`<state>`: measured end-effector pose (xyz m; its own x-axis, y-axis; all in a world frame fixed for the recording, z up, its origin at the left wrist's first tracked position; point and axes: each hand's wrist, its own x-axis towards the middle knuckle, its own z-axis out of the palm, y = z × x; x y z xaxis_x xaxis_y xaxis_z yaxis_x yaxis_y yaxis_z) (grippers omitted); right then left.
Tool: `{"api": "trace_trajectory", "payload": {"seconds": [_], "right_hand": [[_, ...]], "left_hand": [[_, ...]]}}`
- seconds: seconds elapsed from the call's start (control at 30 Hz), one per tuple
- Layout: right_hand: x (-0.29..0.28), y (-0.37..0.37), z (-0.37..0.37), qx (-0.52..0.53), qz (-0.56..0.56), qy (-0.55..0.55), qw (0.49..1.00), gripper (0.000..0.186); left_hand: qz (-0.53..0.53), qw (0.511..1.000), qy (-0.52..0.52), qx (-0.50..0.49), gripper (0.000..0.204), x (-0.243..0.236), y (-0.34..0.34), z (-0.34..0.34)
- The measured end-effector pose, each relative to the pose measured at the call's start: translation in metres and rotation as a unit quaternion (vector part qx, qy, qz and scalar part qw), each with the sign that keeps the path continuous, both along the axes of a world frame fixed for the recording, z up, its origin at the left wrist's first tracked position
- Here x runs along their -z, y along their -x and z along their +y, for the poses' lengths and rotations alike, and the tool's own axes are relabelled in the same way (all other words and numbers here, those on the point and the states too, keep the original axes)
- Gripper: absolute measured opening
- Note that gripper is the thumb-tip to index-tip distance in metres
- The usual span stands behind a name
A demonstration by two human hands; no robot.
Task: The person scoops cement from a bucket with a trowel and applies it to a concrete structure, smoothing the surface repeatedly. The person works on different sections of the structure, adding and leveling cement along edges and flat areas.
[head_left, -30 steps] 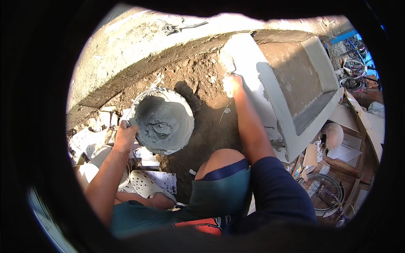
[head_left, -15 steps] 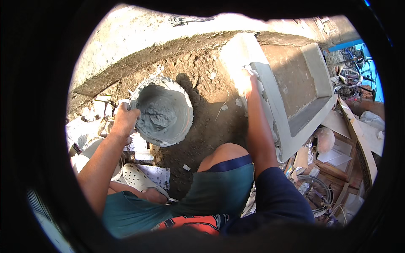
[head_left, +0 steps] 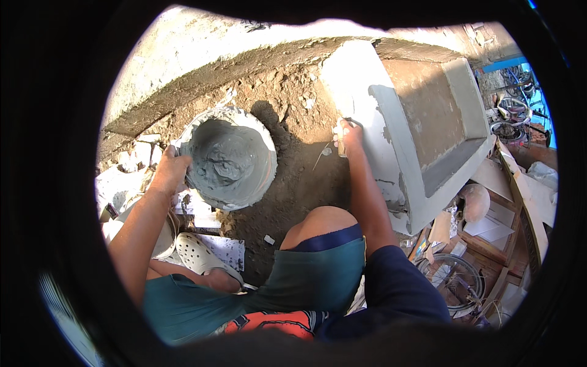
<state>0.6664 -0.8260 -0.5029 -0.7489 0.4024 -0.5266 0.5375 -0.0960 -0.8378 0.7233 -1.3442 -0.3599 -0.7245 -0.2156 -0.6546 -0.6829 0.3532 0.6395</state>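
My left hand [head_left: 170,171] is closed on the left rim of a bucket [head_left: 267,160], which tilts toward me. Wet grey mortar [head_left: 221,162] lies inside and coats the bucket's walls. My right hand [head_left: 350,136] grips a trowel by its pale handle [head_left: 340,144], low beside the outer wall of a concrete trough [head_left: 361,79]. The trowel's blade is mostly hidden by the hand and the glare. Grey mortar covers much of that wall, with rough, uneven patches near its top edge and near end.
A sunlit concrete ledge [head_left: 202,55] runs behind the bucket. Rubble and white debris [head_left: 131,165] lie at the left, near a pale clog [head_left: 199,252] on my foot. Wood boards [head_left: 520,196], a bicycle wheel [head_left: 452,281] and scrap crowd the right side.
My right hand has come down and left with the trowel, off the upper part of the trough wall. My left hand stays on the bucket rim; the view has shifted slightly.
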Motion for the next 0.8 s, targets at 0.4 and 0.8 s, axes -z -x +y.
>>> {"api": "trace_trajectory", "payload": {"seconds": [0.4, 0.8], "right_hand": [[-0.133, -0.047, 0.003, -0.059, 0.095, -0.104, 0.988, 0.024], [-0.029, -0.061, 0.023, -0.058, -0.034, -0.079, 0.995, 0.029]], "left_hand": [[0.022, 1.000, 0.003, 0.018, 0.045, -0.003, 0.010, 0.010], [0.000, 0.998, 0.005, 0.057, 0.079, -0.006, 0.016, 0.013]]}}
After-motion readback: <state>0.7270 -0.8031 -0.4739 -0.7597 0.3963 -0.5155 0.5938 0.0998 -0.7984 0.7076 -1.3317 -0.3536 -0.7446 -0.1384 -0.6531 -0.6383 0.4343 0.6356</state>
